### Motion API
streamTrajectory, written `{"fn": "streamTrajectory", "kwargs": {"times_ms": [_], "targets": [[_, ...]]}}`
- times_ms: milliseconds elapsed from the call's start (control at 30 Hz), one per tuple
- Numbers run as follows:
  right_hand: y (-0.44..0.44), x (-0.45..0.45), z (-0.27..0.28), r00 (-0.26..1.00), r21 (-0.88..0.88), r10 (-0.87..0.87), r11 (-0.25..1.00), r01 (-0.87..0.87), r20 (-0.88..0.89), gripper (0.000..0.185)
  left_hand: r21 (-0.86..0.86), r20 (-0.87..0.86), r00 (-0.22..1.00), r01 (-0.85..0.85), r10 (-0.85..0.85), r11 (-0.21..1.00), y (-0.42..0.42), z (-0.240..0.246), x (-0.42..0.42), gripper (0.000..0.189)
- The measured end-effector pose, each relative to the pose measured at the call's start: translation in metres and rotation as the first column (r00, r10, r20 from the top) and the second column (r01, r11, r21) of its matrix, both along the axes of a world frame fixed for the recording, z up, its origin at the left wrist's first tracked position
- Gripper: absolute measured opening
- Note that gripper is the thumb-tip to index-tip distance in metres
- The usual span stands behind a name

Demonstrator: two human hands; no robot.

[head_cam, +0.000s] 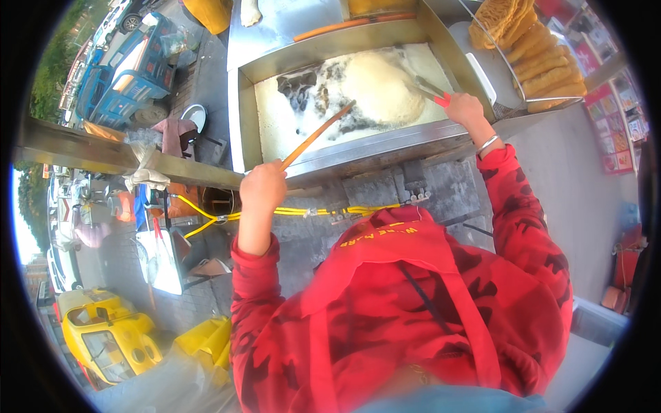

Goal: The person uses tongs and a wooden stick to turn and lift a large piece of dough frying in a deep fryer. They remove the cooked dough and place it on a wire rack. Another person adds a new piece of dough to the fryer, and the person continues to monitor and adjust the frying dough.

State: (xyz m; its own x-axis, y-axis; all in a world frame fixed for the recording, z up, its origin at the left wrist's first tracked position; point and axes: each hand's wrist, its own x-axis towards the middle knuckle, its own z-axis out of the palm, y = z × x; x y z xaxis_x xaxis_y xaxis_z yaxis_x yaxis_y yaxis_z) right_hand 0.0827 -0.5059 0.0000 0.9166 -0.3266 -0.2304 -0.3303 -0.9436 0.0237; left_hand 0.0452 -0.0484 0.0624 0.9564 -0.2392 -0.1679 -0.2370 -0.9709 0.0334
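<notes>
My left hand [262, 187] grips a long wooden stick [316, 137] near the fryer's front left corner. The stick's tip reaches over the hot oil. In my right hand [463, 109] are metal tongs [427, 89] with a red handle, their jaws against a large pale piece of dough [379, 85]. The dough floats in the right half of a rectangular steel fryer [384, 140]. White foam [310, 121] bubbles around it, and darker oil [297, 88] shows at the left. Whether the tongs' jaws are closed on the dough cannot be told.
Fried dough sticks [547, 64] fill a wire rack at the right. Another wooden stick [356, 27] lies along the fryer's back rim. White dough [251, 13] rests on the steel counter [289, 23]. A metal bar [201, 173] and yellow hoses [310, 211] run near the fryer's lower left.
</notes>
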Motion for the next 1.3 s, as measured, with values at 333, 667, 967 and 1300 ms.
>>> {"fn": "streamTrajectory", "kwargs": {"times_ms": [333, 667, 967, 1300], "targets": [[0.018, -0.017, 0.017, 0.924, -0.032, 0.344, 0.939, -0.343, 0.168, 0.031, -0.157, 0.066, 0.998, -0.007, 0.017, 0.988, 0.055, 0.082, -0.027, 0.022], [0.018, 0.027, -0.026, 0.943, -0.090, 0.331, 0.939, -0.332, -0.018, 0.024, -0.162, -0.045, 0.998, -0.057, 0.050, 0.985, 0.058, -0.015, 0.040, 0.022], [0.029, 0.031, -0.018, 0.945, -0.096, 0.323, 0.940, -0.327, -0.054, 0.025, -0.184, -0.068, 0.997, -0.036, 0.024, 0.982, 0.071, -0.011, 0.039, 0.026], [-0.010, -0.001, 0.033, 0.926, -0.122, 0.348, 0.935, -0.332, 0.148, 0.029, -0.337, -0.134, 0.986, -0.136, 0.095, 0.932, 0.096, 0.036, 0.004, 0.029]]}}
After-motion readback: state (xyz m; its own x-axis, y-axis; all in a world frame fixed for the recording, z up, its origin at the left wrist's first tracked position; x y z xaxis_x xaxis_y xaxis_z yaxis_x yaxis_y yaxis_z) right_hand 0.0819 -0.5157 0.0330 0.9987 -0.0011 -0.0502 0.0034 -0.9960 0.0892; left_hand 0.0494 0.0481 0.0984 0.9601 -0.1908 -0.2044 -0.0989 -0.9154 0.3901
